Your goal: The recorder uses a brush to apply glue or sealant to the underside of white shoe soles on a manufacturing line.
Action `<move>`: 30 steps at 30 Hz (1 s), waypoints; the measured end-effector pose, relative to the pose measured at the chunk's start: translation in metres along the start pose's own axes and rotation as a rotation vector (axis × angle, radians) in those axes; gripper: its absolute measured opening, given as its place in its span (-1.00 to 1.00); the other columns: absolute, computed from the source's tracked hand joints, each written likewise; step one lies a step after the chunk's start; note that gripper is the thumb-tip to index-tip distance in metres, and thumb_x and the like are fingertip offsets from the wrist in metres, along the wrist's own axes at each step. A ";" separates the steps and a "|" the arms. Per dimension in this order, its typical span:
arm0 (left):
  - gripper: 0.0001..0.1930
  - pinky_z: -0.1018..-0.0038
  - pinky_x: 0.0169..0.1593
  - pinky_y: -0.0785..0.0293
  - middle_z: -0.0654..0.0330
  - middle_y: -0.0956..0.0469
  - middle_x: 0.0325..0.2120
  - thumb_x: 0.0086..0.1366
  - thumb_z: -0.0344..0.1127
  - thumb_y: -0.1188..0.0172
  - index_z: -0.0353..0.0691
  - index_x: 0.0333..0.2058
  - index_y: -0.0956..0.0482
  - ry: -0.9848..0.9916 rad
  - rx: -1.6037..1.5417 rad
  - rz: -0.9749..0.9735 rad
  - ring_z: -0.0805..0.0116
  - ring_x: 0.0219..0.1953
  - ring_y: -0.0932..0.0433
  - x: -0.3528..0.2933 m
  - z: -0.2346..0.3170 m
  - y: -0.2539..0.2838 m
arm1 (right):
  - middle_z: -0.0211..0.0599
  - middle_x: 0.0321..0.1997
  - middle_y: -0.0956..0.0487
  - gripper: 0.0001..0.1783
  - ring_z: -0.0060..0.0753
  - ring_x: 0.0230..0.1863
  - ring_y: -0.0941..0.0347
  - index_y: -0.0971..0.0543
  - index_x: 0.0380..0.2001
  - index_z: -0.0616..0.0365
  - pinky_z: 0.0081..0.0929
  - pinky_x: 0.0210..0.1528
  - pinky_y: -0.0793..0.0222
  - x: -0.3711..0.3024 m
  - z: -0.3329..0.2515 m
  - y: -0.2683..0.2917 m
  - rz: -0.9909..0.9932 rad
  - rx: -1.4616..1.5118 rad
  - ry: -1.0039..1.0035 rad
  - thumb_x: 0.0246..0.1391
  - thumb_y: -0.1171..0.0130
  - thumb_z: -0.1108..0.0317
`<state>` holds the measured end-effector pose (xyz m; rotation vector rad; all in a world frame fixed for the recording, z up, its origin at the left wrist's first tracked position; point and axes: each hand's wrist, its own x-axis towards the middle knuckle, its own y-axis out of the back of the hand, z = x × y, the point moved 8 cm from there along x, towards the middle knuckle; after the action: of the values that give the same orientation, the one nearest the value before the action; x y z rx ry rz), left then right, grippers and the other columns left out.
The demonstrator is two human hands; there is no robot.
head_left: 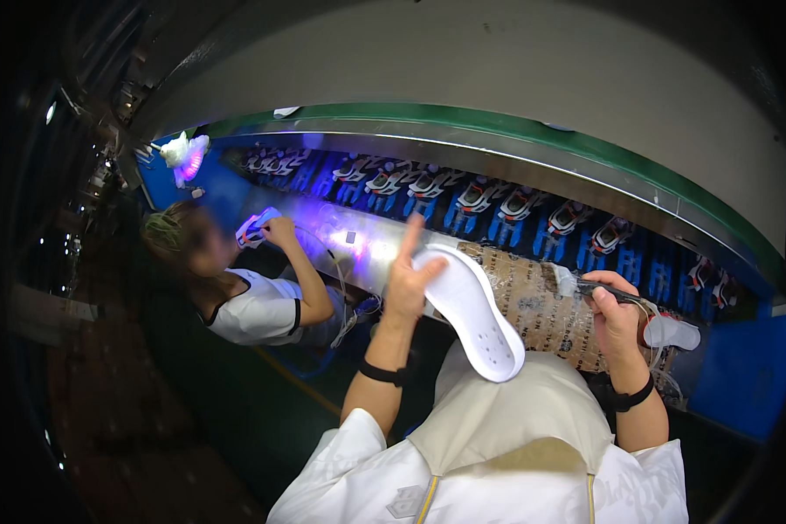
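My left hand [406, 284] grips a white shoe sole [470, 310] at its upper left edge. The thumb lies over the sole's face and the index finger points up. Tilted down to the right, the sole has a cluster of small holes in its lower end, above my lap. My right hand [616, 314] is closed around the dark handle of a brush-like tool [576, 282]. Its pale head points left over the bench and stays apart from the sole. Exactly what the head is made of is hard to make out.
Cardboard with printed tape [541, 306] covers the bench edge before me. Beyond it, a line carries several shoes [515, 205] on blue holders. Another white sole [672, 333] lies right of my right hand, near a blue panel [747, 371]. A co-worker [258, 297] sits left under purple light, holding a shoe.
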<state>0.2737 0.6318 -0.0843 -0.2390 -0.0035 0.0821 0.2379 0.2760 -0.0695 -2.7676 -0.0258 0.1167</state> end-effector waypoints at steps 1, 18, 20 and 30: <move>-0.17 0.35 0.18 -0.52 0.04 -0.60 0.03 0.24 -0.41 -0.34 -0.43 0.44 -0.17 0.168 -0.162 -0.002 0.30 0.02 -0.61 -0.013 -0.035 -0.008 | -0.52 -0.34 -0.58 -0.63 -0.73 -0.38 -0.30 -0.67 -0.09 0.30 -0.68 -0.29 -0.19 0.000 -0.001 -0.004 -0.023 0.020 -0.002 0.11 -0.40 0.27; -0.13 -0.03 0.32 -0.43 -0.06 -0.43 0.26 0.50 0.44 0.55 -0.14 0.44 -0.14 0.458 -0.741 -0.309 -0.10 0.22 -0.51 -0.042 -0.045 -0.152 | -0.38 -0.35 -0.68 -0.76 -0.67 -0.38 -0.51 -0.70 -0.08 0.25 -0.58 -0.29 -0.49 0.039 -0.008 -0.070 -0.087 -0.143 -0.030 0.23 -0.26 0.41; -0.19 0.08 0.45 -0.24 0.02 -0.34 0.35 0.55 0.36 0.51 -0.13 0.47 -0.13 0.405 -0.558 -0.156 0.05 0.35 -0.38 -0.032 -0.056 -0.145 | -0.40 -0.31 -0.69 -0.75 -0.65 -0.33 -0.51 -0.70 -0.06 0.23 -0.57 -0.25 -0.48 0.041 -0.016 -0.071 -0.068 -0.248 0.222 0.23 -0.27 0.39; -0.23 0.11 0.37 -0.39 0.07 -0.43 0.27 0.56 0.34 0.49 -0.13 0.42 -0.21 0.333 -0.592 -0.306 0.10 0.29 -0.45 -0.011 -0.052 -0.126 | -0.26 -0.23 -0.74 -0.73 -0.47 -0.23 -0.64 -0.71 -0.11 0.18 -0.40 -0.14 -0.54 0.012 -0.048 -0.078 -0.481 -0.687 0.021 0.11 -0.34 0.36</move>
<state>0.2732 0.4970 -0.1050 -0.8380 0.2697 -0.2699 0.2538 0.3312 0.0028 -3.3291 -0.8682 -0.0646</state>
